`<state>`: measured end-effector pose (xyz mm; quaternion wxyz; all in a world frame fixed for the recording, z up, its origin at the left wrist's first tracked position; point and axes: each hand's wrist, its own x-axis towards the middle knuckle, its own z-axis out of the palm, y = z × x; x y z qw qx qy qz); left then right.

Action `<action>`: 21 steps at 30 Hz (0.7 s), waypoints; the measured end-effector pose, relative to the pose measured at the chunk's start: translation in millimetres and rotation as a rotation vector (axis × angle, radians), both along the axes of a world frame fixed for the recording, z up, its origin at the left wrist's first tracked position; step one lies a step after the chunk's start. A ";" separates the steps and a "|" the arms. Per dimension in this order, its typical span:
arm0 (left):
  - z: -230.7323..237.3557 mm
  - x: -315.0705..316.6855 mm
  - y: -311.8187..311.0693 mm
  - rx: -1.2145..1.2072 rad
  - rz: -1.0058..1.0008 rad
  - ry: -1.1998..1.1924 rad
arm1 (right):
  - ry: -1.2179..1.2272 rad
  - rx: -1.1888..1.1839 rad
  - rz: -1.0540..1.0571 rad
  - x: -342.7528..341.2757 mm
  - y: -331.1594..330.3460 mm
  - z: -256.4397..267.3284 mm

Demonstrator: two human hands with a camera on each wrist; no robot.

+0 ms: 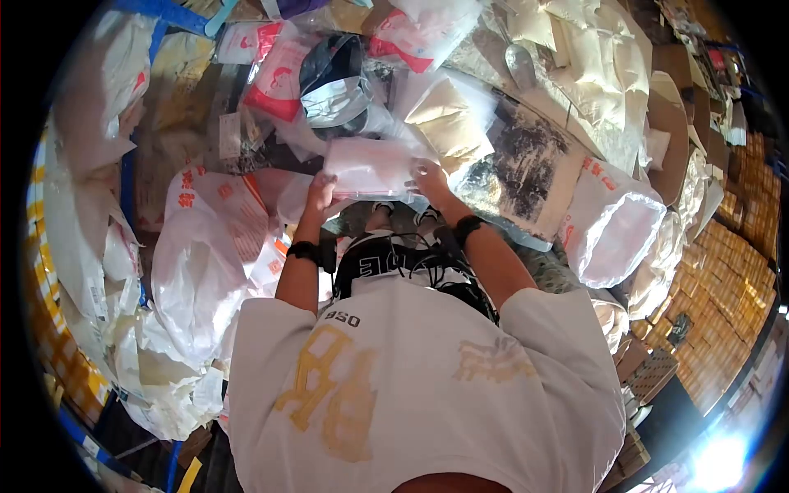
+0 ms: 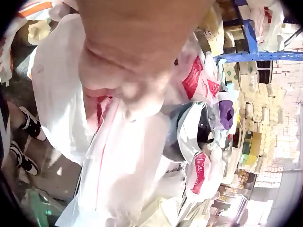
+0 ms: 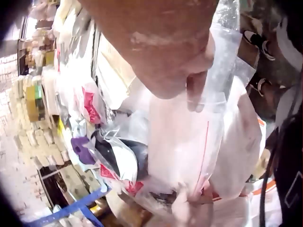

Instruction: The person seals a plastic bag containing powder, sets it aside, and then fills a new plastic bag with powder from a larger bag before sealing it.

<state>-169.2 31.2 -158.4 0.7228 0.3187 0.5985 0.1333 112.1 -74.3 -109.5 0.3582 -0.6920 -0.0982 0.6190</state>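
A flat, translucent plastic zip bag (image 1: 367,167) with a red line along its near edge is held level in front of the body. My left hand (image 1: 321,194) grips its left end, thumb on top. At the opposite end, my right hand (image 1: 429,181) pinches the bag near its corner, as the right wrist view also shows with the thumb (image 3: 195,87) over the plastic. Just beyond the bag lies a clear bag with a black and silver-white item (image 1: 337,103) inside. A large white sack with red print (image 1: 201,246) stands left of my left hand.
White packets with red labels (image 1: 275,82) lie past the bag. To the right are a cream-coloured packet (image 1: 448,123), a dark-stained board (image 1: 534,156) and an open white sack (image 1: 616,230). Stacked cream packs (image 1: 588,57) rise at the back right; blue rack bars (image 1: 126,177) run along the left.
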 end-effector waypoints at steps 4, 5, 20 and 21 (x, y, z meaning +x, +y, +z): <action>41.2 15.4 -10.5 -0.094 0.137 0.008 | -0.273 -0.156 0.307 -8.2 5.4 -13.7; 28.5 10.7 -13.5 -0.076 0.125 -0.001 | -0.431 -0.078 0.353 -9.8 3.7 -21.4; -16.6 -18.7 -12.3 0.023 0.517 -0.082 | -0.355 0.561 -0.255 58.2 -0.3 55.5; -17.8 -14.5 -12.5 0.051 0.453 -0.021 | -0.361 0.548 -0.208 69.5 -4.0 61.8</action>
